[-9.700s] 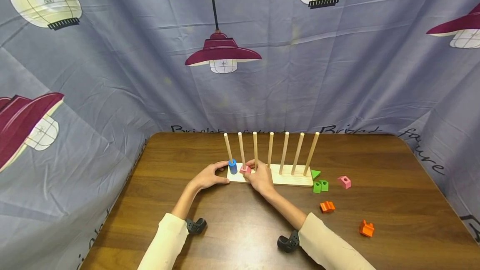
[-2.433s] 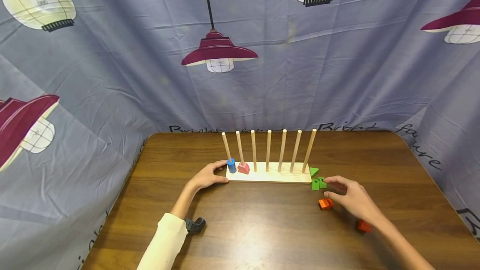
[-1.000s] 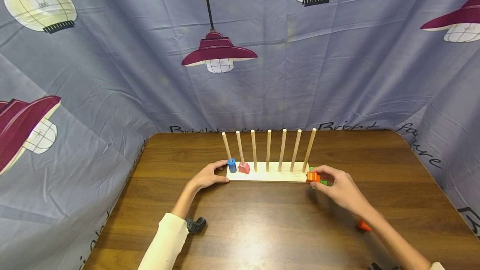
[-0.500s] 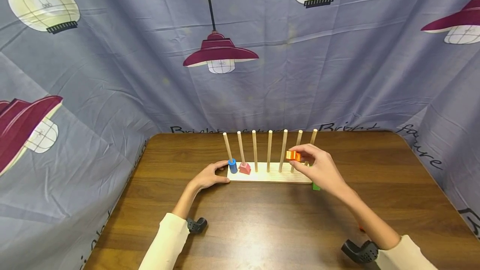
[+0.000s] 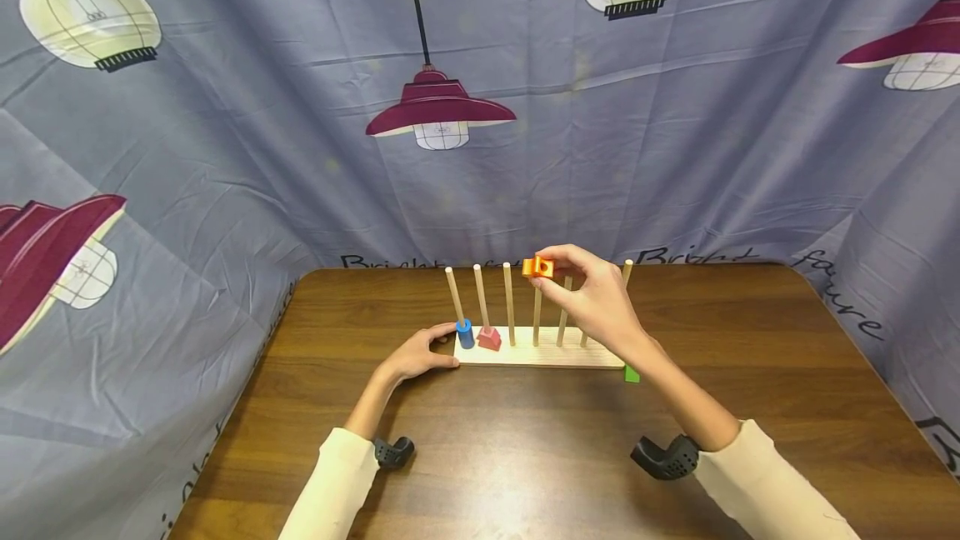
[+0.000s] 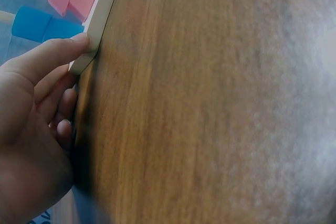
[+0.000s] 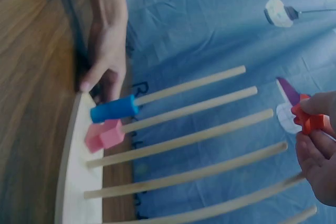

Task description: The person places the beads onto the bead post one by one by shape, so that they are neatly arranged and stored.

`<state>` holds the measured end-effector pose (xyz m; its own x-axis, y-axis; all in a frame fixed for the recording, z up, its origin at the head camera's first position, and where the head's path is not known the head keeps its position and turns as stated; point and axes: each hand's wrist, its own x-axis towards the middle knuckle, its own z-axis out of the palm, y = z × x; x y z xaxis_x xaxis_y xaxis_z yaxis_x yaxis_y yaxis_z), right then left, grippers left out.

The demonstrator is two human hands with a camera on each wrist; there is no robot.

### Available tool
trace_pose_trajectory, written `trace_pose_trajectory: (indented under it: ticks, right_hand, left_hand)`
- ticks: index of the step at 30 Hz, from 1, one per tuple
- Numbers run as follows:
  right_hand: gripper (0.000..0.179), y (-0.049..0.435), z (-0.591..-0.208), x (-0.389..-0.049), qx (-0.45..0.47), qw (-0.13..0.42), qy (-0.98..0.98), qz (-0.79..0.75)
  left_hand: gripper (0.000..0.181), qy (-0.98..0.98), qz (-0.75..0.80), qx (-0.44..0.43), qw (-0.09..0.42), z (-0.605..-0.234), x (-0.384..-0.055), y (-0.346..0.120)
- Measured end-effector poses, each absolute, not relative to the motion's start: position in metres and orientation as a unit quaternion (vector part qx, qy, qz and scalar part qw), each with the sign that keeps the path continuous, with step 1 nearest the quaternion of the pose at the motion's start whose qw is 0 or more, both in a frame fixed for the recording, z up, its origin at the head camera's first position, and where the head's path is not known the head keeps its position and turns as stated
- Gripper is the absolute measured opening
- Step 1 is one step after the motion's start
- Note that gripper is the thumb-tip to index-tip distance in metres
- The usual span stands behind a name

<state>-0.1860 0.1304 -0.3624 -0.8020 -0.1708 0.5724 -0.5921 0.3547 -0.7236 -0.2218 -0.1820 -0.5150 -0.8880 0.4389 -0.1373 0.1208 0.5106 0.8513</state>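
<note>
My left hand holds the left end of a wooden peg board, thumb at the front corner and fingers at the back. Several upright pegs rise from its base. Blue cylinders sit stacked on the leftmost peg, and pink blocks are on the second. My right hand pinches an orange notched block with a hole in it, between thumb and fingers. In the head view this block overlaps the top of the fourth peg. The third peg is bare.
A green block lies on the brown table at the board's right end, partly hidden by the right arm. A grey curtain printed with lamps hangs behind the table. Black wrist devices are worn on both arms.
The right hand let go of the pink block on the second peg, took up an orange block at the right, and lifted it leftward over the board. The left hand stays put.
</note>
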Motion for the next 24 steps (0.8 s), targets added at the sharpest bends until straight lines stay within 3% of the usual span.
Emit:
trace_pose_trajectory:
  ticks: [9, 24]
  right_hand:
    - [0.029, 0.11, -0.347, -0.196, 0.243, 0.219, -0.791, 0.516]
    - [0.028, 0.095, -0.347, -0.211, 0.226, 0.137, -0.83, 0.491]
  left_hand:
    - [0.073, 0.854, 0.464, 0.169, 0.166, -0.517, -0.222, -0.183]
    - [0.073, 0.854, 0.461, 0.17, 0.169, -0.517, -0.222, -0.182]
